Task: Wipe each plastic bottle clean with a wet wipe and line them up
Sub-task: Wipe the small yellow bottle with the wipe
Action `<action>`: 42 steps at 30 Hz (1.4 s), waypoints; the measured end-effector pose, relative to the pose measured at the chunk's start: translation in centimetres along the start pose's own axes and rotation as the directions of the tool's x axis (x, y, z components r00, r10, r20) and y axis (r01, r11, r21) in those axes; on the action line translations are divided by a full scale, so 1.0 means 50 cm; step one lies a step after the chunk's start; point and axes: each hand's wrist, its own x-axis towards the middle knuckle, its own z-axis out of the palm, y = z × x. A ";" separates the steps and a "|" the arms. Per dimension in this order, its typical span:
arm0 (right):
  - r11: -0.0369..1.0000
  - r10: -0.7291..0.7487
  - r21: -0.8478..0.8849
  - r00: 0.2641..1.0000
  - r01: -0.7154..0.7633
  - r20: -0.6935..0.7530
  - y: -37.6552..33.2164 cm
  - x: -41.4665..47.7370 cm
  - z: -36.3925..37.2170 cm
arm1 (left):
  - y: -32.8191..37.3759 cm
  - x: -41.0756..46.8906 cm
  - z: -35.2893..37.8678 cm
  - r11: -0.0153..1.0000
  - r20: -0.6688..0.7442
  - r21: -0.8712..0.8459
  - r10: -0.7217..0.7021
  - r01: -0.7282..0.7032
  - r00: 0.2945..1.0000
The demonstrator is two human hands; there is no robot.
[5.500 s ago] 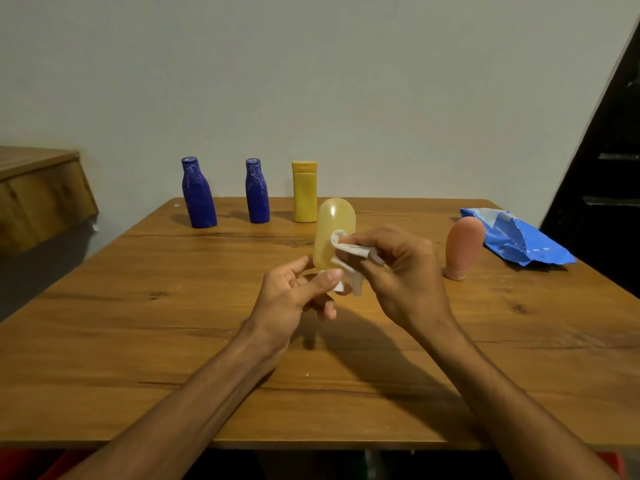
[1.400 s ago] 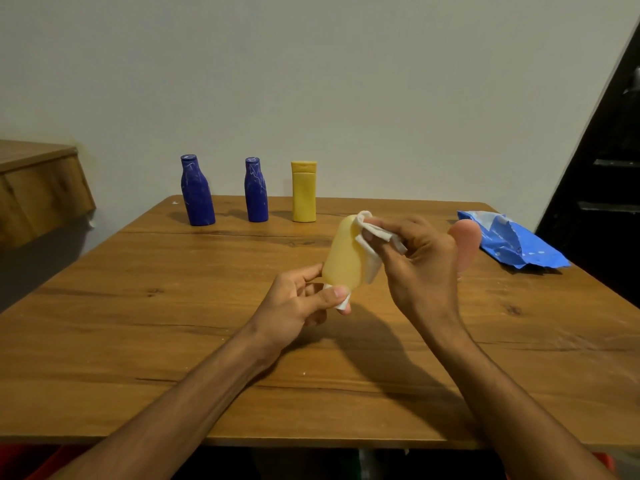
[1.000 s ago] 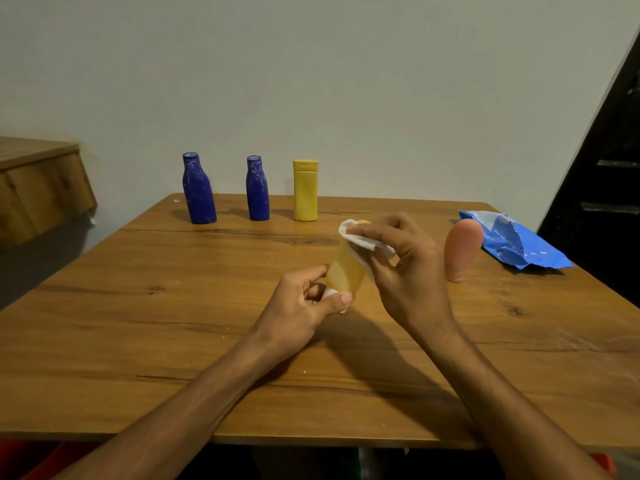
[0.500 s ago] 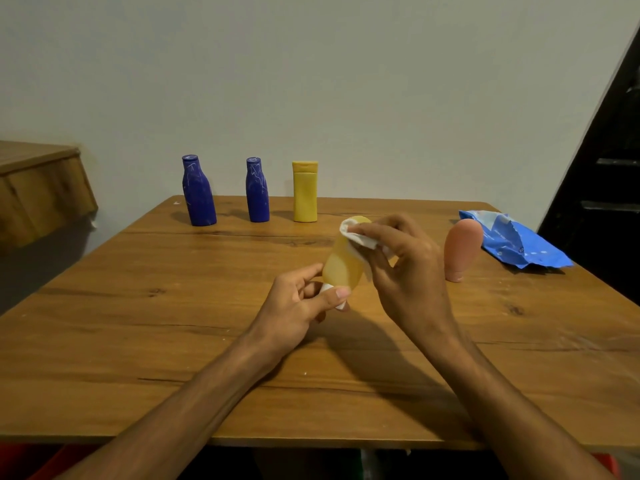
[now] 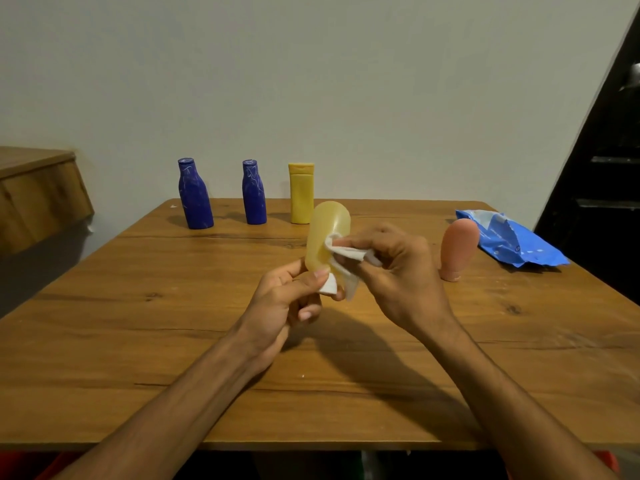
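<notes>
A pale yellow translucent bottle (image 5: 327, 230) is held upside down above the table's middle, its white cap (image 5: 328, 285) at the bottom. My left hand (image 5: 282, 306) grips it at the cap end with thumb and fingers. My right hand (image 5: 394, 275) pinches a white wet wipe (image 5: 346, 254) and presses it against the bottle's right side. Two dark blue bottles (image 5: 195, 194) (image 5: 254, 192) and a yellow bottle (image 5: 301, 193) stand in a row at the table's far edge. A pink bottle (image 5: 459, 249) stands to the right.
A blue wet-wipe pack (image 5: 512, 242) lies at the far right of the wooden table (image 5: 138, 341). A wooden ledge (image 5: 38, 192) juts out at the left. A dark doorway (image 5: 609, 168) is on the right.
The bottle has swung from tilted right to nearly upright. My right hand slid the wipe down from the bottle's upper end to its middle. My left hand kept its grip.
</notes>
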 end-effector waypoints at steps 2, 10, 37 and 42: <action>1.000 -0.011 0.012 0.997 0.010 0.081 0.000 0.001 -0.002 | 0.001 0.000 -0.002 1.000 -0.025 -0.020 -0.006 0.005 1.000; 1.000 0.026 0.002 0.998 -0.026 -0.059 0.011 -0.003 0.009 | 0.000 0.001 -0.001 0.999 -0.037 0.021 -0.039 0.039 0.999; 0.999 0.002 -0.050 0.999 0.000 0.044 0.006 0.006 -0.009 | 0.004 -0.008 0.018 0.960 -0.065 0.282 0.016 0.003 0.998; 0.998 -0.023 -0.057 1.000 0.022 -0.010 0.009 0.005 -0.008 | 0.002 -0.012 0.023 0.917 -0.042 0.398 0.045 -0.024 0.998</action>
